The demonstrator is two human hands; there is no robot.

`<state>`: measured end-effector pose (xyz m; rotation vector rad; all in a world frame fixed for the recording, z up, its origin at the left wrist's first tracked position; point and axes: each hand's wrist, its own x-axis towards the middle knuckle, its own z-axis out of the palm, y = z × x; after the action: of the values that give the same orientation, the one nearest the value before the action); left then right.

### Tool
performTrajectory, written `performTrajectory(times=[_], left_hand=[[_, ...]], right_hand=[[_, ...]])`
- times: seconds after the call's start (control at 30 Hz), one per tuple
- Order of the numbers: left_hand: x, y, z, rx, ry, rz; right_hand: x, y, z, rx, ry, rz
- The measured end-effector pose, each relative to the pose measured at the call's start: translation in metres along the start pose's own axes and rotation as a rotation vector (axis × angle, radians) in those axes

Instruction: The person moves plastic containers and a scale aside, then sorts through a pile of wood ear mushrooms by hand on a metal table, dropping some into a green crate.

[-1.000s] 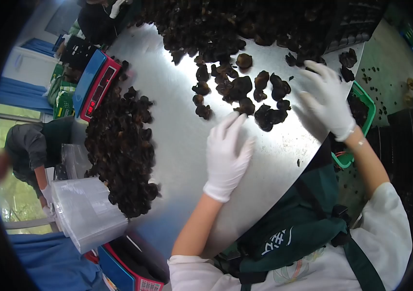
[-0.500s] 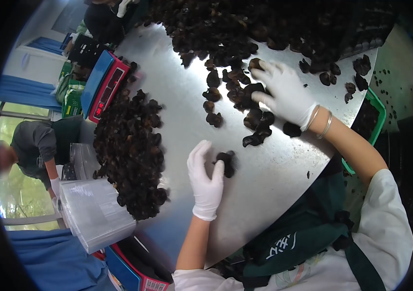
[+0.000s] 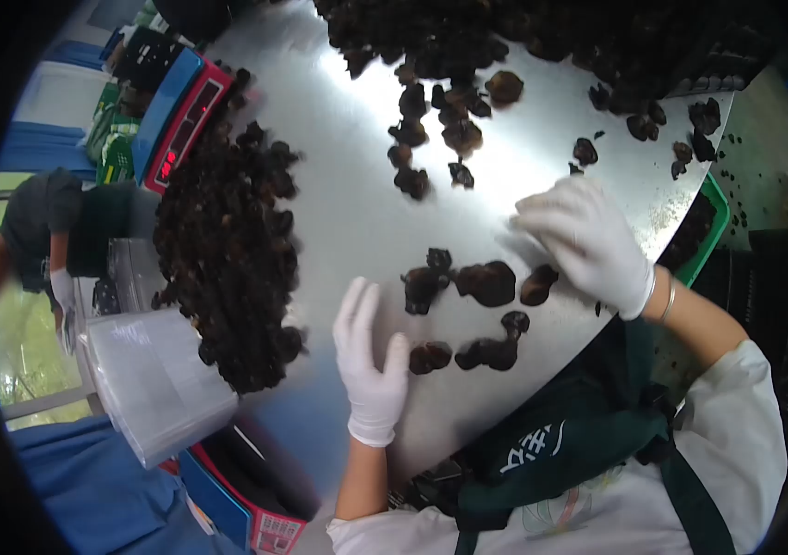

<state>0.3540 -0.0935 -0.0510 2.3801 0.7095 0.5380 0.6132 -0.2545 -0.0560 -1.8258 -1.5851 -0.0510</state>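
Observation:
My left hand, in a white glove, stays low over the metal table with its thumb apart from its fingers and nothing in its grasp. Just right of its thumb lies a small dark piece that looks like wood ear mushroom. My right hand, also gloved, is held with fingers stretched out and empty. Between my hands several loose mushroom pieces lie in a rough cluster, and a curled piece sits nearer to me.
A large mushroom heap covers the far side, and a second pile lies to the left. Beyond that stand a red and blue scale and stacked clear plastic bags. A green crate is at the right. Another person works at left.
My right hand has come back from the far heap toward me, and several mushroom pieces now lie between my hands. My left hand has shifted slightly left and toward me.

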Motion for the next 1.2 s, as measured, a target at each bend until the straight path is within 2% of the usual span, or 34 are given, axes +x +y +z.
performTrajectory(times=[0.07, 0.17, 0.2, 0.3, 0.37, 0.4, 0.43, 0.5, 0.53, 0.57, 0.6, 0.7, 0.73, 0.83, 0.97, 1.03, 1.13, 1.2], left_hand=[[-0.008, -0.007, -0.002, -0.075, 0.096, -0.042], [-0.011, -0.016, 0.002, -0.115, 0.199, -0.026], [-0.011, -0.017, 0.002, -0.097, 0.207, -0.019], [-0.011, -0.016, 0.002, -0.091, 0.193, -0.021], [-0.011, -0.018, 0.001, -0.095, 0.172, -0.015], [-0.012, -0.019, 0.001, -0.095, 0.164, -0.009], [-0.013, -0.020, 0.001, -0.095, 0.158, -0.003], [-0.016, -0.020, 0.004, -0.229, 0.188, -0.059], [-0.016, -0.020, 0.006, -0.293, 0.202, -0.085], [-0.016, -0.020, 0.007, -0.278, 0.192, -0.032], [-0.016, -0.020, 0.008, -0.263, 0.179, 0.021], [-0.013, -0.011, 0.007, -0.114, 0.055, 0.113], [-0.014, -0.008, 0.009, -0.115, 0.044, 0.085], [-0.015, -0.009, 0.009, -0.149, 0.068, -0.007], [-0.016, -0.018, 0.007, -0.191, 0.142, -0.060], [-0.017, -0.021, 0.007, -0.241, 0.159, -0.079], [-0.017, -0.019, 0.007, -0.243, 0.161, -0.086], [-0.017, -0.018, 0.007, -0.248, 0.154, -0.085]], right_hand=[[0.012, 0.002, 0.002, 0.136, -0.009, 0.083], [0.021, -0.009, 0.012, 0.173, -0.100, 0.135], [0.021, -0.023, 0.011, 0.146, -0.189, 0.178], [0.012, -0.025, 0.032, -0.016, -0.359, 0.033], [0.026, -0.027, 0.026, -0.066, -0.383, 0.158], [0.031, -0.022, 0.027, 0.036, -0.227, 0.144], [0.039, -0.020, 0.026, -0.023, -0.162, 0.148], [0.052, -0.033, 0.018, 0.090, -0.252, 0.258], [0.055, -0.044, 0.018, 0.298, -0.321, 0.262], [0.058, -0.055, 0.018, 0.507, -0.389, 0.266], [0.067, -0.059, 0.013, 0.529, -0.572, 0.326], [0.062, -0.026, 0.058, 0.247, -0.256, -0.127], [0.064, -0.018, 0.062, 0.173, -0.370, -0.172], [0.050, -0.013, 0.066, 0.128, -0.358, -0.244], [0.017, -0.001, 0.031, -0.140, -0.392, -0.074], [0.010, 0.001, -0.007, -0.450, -0.462, 0.056], [-0.032, 0.062, -0.043, -0.534, -0.159, 0.163], [-0.042, 0.068, -0.060, -0.653, 0.045, 0.184]])
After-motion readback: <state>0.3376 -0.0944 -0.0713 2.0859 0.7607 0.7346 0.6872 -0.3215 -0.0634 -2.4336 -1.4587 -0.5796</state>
